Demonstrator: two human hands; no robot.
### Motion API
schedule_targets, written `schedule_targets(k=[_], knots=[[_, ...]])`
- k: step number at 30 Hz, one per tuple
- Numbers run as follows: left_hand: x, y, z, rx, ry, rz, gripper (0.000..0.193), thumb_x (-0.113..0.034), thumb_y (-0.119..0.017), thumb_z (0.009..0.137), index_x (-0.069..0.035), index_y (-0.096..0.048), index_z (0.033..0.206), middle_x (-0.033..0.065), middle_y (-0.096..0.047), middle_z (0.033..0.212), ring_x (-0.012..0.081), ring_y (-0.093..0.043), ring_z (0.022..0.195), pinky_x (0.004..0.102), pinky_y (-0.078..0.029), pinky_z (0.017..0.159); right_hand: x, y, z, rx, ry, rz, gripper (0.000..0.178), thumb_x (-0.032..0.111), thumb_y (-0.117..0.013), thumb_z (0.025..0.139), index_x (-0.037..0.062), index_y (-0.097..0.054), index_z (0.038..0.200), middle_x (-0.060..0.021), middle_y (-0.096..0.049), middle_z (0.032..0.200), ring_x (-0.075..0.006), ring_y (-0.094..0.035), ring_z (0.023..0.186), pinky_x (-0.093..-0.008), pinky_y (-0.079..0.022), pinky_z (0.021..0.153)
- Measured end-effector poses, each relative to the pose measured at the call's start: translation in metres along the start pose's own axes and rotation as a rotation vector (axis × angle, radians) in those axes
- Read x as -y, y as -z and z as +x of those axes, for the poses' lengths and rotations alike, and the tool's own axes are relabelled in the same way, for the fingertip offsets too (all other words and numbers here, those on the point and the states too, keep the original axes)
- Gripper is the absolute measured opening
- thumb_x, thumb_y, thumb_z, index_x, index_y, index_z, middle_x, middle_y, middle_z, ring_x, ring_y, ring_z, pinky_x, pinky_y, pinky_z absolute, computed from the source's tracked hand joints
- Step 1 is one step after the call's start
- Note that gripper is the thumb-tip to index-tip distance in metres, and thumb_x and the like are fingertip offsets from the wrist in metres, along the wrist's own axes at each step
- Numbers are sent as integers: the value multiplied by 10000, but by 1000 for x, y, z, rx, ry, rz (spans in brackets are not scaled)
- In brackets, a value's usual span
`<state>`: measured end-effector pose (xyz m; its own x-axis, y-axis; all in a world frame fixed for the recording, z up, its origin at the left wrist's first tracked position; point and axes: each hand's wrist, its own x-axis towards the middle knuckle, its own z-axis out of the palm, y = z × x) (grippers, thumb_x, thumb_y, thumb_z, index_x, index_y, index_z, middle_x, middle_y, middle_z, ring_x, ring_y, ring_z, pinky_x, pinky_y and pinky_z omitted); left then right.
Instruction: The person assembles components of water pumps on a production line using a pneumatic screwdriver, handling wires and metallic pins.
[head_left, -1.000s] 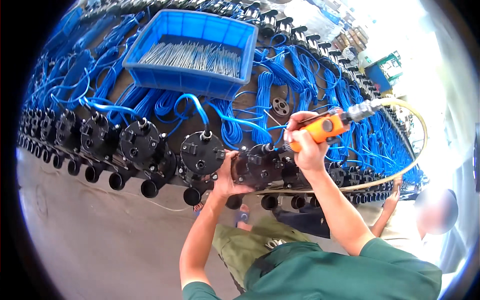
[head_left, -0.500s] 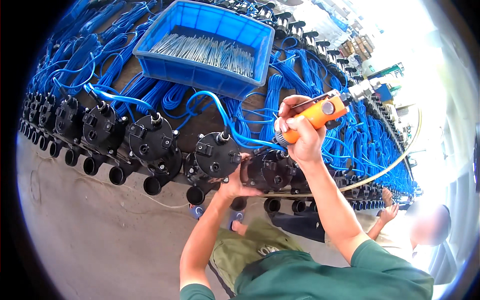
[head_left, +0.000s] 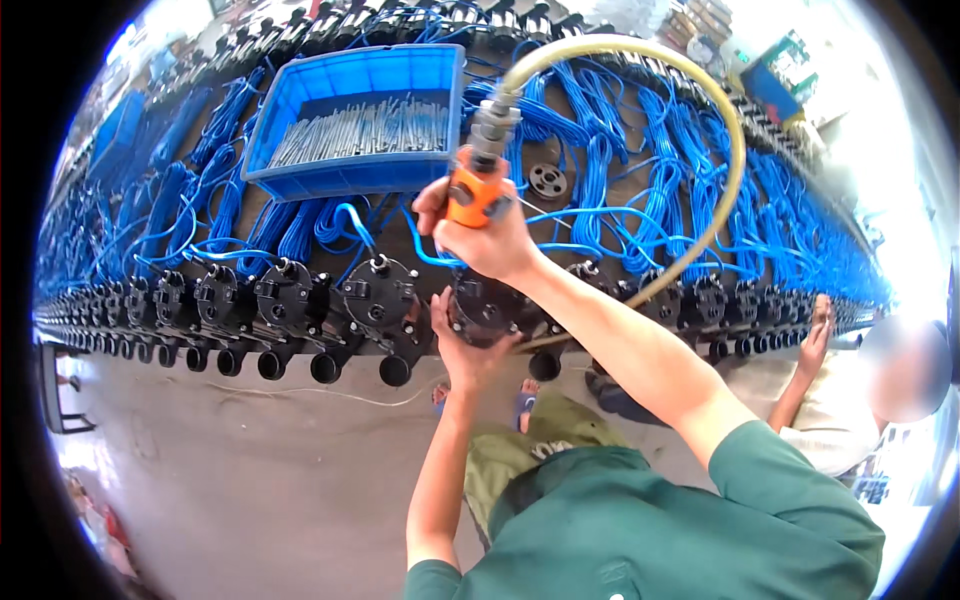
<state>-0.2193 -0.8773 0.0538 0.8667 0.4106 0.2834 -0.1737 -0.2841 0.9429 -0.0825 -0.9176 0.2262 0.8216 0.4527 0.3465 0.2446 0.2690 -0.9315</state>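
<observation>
My right hand is wrapped around an orange air screwdriver, its metal hose coupling pointing up and away from me. The tool's working end is hidden behind the hand, above a round black motor housing. At that housing's near side, my left hand grips it with thumb and fingers spread around the body. Directly left stands another black motor housing, a blue cable coming out of its top. A yellowish air hose arcs from the tool to the right and back down behind my right forearm.
A blue plastic bin with many thin metal rods stands beyond the housings. Coiled blue cables cover the bench. A round metal disc lies right of the bin. A co-worker's hand is at the row on the right.
The orange air screwdriver has swung left and turned upright, coupling end up, over the gripped housing. My view has shifted, and the hose now loops high. My left hand stays at the housing.
</observation>
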Motion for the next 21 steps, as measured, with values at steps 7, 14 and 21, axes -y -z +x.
schedule_targets(k=[7, 14, 21], knots=[[-19, -22, -14, -139, 159, 177, 920, -237, -946, 598, 21, -439, 1321, 218, -650, 1148, 342, -655, 1026, 430, -518, 899, 68, 19, -4, -119, 406, 55, 410, -71, -597, 780, -8, -598, 1185, -127, -697, 981, -197, -706, 871, -285, -550, 659], [-24, -17, -23, -144, 188, 172, 854, -228, -918, 639, 25, -473, 1323, 253, -605, 1248, 380, -630, 1101, 436, -489, 946, 153, 86, -85, -25, 298, 25, 444, 11, -571, 841, -29, -552, 1283, -151, -639, 1004, -109, -575, 672, -257, -500, 609], [-25, -79, -96, -64, 213, 218, 518, -31, -779, 741, 30, -583, 1217, 183, -614, 1126, 271, -631, 967, 379, -513, 850, 133, 114, -136, -51, 131, 200, 391, -18, -554, 835, -31, -592, 1223, -109, -658, 950, -75, -579, 659, -237, -498, 597]])
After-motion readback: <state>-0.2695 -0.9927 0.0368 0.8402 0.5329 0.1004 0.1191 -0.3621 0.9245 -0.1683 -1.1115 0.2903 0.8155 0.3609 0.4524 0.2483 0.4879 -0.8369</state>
